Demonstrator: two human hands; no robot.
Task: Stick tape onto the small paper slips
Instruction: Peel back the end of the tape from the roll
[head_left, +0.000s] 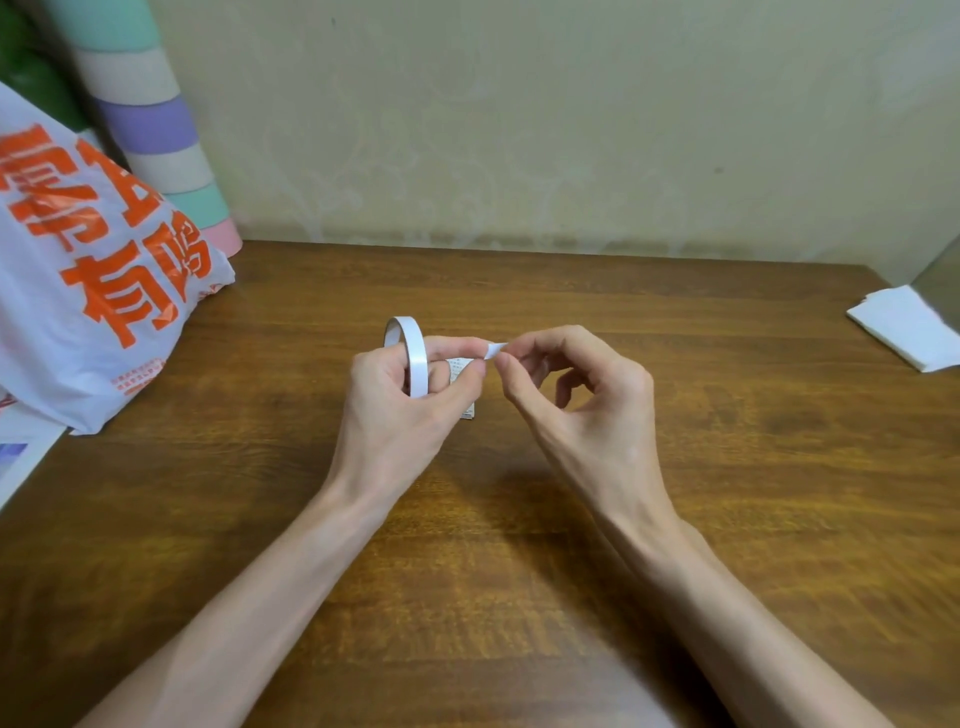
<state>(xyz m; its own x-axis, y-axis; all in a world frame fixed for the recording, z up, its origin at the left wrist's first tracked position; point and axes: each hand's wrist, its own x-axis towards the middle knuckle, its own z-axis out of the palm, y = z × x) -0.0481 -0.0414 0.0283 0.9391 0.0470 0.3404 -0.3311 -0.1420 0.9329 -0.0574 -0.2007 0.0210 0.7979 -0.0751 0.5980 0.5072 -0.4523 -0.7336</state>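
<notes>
Tape roll (415, 353): a thin white ring with a narrow band, held upright at the centre of the frame above the wooden table (519, 571). It is gripped by the left hand (400, 410), whose fingers are curled through and around the ring, probably so the roll is kept from turning while tape is drawn off.

Free tape end (496, 349): a short white tab, pinched between thumb and forefinger of the right hand (587, 415) just right of the roll. The remaining fingers are curled loosely. A length appears ready to be pulled out.

Paper slip (460, 366): small, pale, with fine print, largely hidden behind the left hand. Whether it is held or lying on the table cannot be told. No tape is seen on it yet.

Printed plastic bag (93, 270): at the left of the frame.
</notes>
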